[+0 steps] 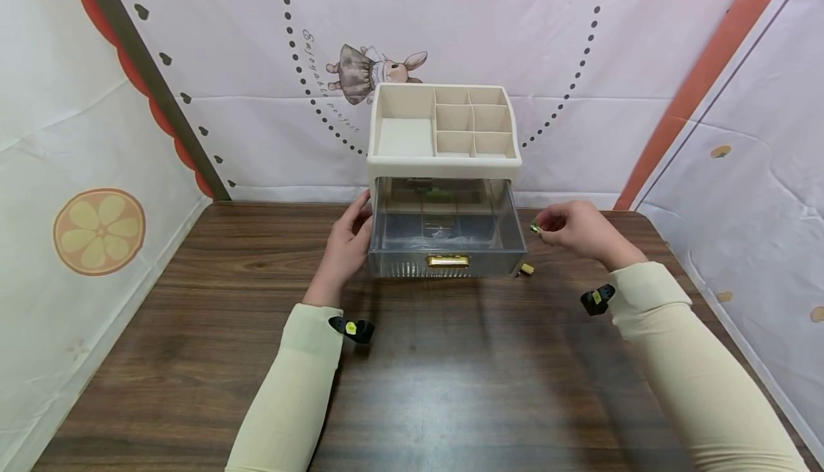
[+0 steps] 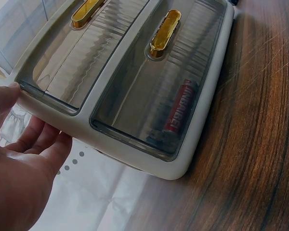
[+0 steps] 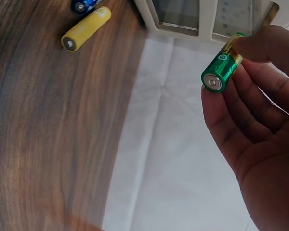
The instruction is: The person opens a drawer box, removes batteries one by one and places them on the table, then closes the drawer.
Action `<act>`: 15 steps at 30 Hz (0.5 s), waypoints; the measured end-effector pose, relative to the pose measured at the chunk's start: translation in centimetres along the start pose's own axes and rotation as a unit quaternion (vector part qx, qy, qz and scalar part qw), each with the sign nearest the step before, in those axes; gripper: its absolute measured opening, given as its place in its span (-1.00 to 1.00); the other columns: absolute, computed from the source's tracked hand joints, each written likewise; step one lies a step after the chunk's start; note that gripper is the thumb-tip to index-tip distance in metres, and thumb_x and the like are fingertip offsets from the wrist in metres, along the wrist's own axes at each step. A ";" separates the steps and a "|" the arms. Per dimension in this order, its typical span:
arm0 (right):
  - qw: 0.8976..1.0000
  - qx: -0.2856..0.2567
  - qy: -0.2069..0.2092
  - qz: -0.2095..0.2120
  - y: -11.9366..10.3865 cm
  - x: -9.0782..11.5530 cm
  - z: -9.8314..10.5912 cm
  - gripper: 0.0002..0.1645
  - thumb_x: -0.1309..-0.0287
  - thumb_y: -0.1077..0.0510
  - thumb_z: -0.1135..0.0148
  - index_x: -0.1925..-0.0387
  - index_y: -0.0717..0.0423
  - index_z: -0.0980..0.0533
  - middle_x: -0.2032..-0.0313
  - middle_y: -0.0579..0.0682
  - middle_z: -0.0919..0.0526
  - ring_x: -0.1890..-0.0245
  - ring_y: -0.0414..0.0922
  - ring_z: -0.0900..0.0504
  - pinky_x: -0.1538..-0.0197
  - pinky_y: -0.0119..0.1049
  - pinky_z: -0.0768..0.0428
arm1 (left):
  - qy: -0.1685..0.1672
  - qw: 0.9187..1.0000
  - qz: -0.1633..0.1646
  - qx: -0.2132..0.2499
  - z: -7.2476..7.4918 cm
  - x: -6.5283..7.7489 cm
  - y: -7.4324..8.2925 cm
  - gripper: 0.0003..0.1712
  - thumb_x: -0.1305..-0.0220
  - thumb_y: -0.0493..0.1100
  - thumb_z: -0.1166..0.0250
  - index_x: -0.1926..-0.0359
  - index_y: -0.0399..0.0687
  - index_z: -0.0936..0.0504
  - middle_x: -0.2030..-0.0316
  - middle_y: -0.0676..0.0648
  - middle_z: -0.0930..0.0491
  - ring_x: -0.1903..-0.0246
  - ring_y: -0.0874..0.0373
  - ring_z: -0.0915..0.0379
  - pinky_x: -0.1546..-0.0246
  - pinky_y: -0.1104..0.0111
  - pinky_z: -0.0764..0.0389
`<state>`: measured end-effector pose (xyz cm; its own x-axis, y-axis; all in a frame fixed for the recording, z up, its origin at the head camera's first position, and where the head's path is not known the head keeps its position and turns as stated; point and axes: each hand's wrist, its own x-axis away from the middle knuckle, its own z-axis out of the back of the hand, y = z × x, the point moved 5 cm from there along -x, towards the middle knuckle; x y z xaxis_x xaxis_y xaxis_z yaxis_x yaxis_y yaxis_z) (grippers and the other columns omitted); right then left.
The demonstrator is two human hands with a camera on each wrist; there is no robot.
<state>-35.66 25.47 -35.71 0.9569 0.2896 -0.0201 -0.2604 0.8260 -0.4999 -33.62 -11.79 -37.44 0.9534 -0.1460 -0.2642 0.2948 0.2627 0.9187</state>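
Note:
A cream drawer organizer [image 1: 444, 166] stands on the table, its clear top drawer [image 1: 448, 263] pulled out. My left hand [image 1: 347, 243] holds the organizer's left side, thumb at the front edge and fingers against the side wall. My right hand [image 1: 576, 229] pinches a green-and-gold battery [image 3: 222, 67] between thumb and fingers, just right of the drawer. Below, a yellow battery [image 3: 86, 29] and a blue battery [image 3: 83, 6] lie on the table. Through a lower drawer's front shows a dark red battery [image 2: 180, 106]. The open drawer's contents are unclear.
Divided compartments [image 1: 473, 121] form the organizer's top. Two lower drawers with gold handles [image 2: 164, 31] appear pushed in. Printed cloth [image 1: 257, 64] hangs behind and on both sides of the dark wooden table [image 1: 412, 386].

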 end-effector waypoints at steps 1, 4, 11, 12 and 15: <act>1.000 0.000 -0.002 -0.001 0.1 0.0 -0.1 -0.79 -0.16 0.24 -0.27 0.16 0.20 -0.63 0.28 0.10 -0.69 0.28 -0.06 -0.61 0.28 -0.26 -0.56 | 0.000 1.000 -0.001 0.000 0.0 0.0 0.0 -0.39 -0.51 -0.14 0.00 -0.49 -0.04 -0.11 -0.20 -0.31 -0.43 -0.10 -0.16 -0.42 -0.07 0.06 -0.47; 1.000 -0.001 -0.006 -0.004 0.4 -0.1 -0.5 -0.79 -0.16 0.24 -0.26 0.15 0.20 -0.64 0.28 0.10 -0.69 0.27 -0.06 -0.62 0.28 -0.25 -0.57 | -0.001 1.000 -0.004 -0.001 0.0 0.0 0.1 -0.39 -0.51 -0.14 0.00 -0.49 -0.05 -0.11 -0.20 -0.32 -0.43 -0.10 -0.17 -0.42 -0.07 0.06 -0.47; 1.000 0.003 -0.013 -0.012 1.2 -0.2 -1.3 -0.76 -0.17 0.22 -0.27 0.13 0.23 -0.62 0.27 0.11 -0.68 0.28 -0.05 -0.60 0.29 -0.24 -0.56 | 0.000 1.000 -0.007 -0.006 0.0 0.0 0.2 -0.40 -0.51 -0.16 0.01 -0.49 -0.07 -0.11 -0.19 -0.33 -0.44 -0.09 -0.16 -0.43 -0.06 0.07 -0.47; 1.000 0.005 -0.015 -0.015 1.3 -0.2 -1.5 -0.76 -0.17 0.22 -0.27 0.12 0.23 -0.62 0.27 0.11 -0.68 0.27 -0.05 -0.60 0.28 -0.23 -0.57 | 0.000 1.000 -0.008 -0.007 0.0 0.0 0.2 -0.40 -0.51 -0.16 0.01 -0.49 -0.07 -0.11 -0.19 -0.33 -0.44 -0.08 -0.16 -0.43 -0.06 0.07 -0.47; 1.000 0.013 -0.017 -0.020 1.6 -0.3 -1.8 -0.75 -0.18 0.20 -0.28 0.12 0.22 -0.61 0.26 0.10 -0.68 0.27 -0.05 -0.60 0.28 -0.23 -0.57 | -0.001 1.000 -0.008 -0.008 0.0 0.0 0.2 -0.40 -0.51 -0.16 0.01 -0.49 -0.07 -0.11 -0.18 -0.33 -0.44 -0.08 -0.17 -0.42 -0.06 0.07 -0.47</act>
<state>-36.14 25.82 -38.11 0.9618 0.2722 0.0293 -0.2260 0.8496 -0.4765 -33.55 -11.79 -37.27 0.9487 -0.1520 -0.2773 0.3102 0.2762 0.9097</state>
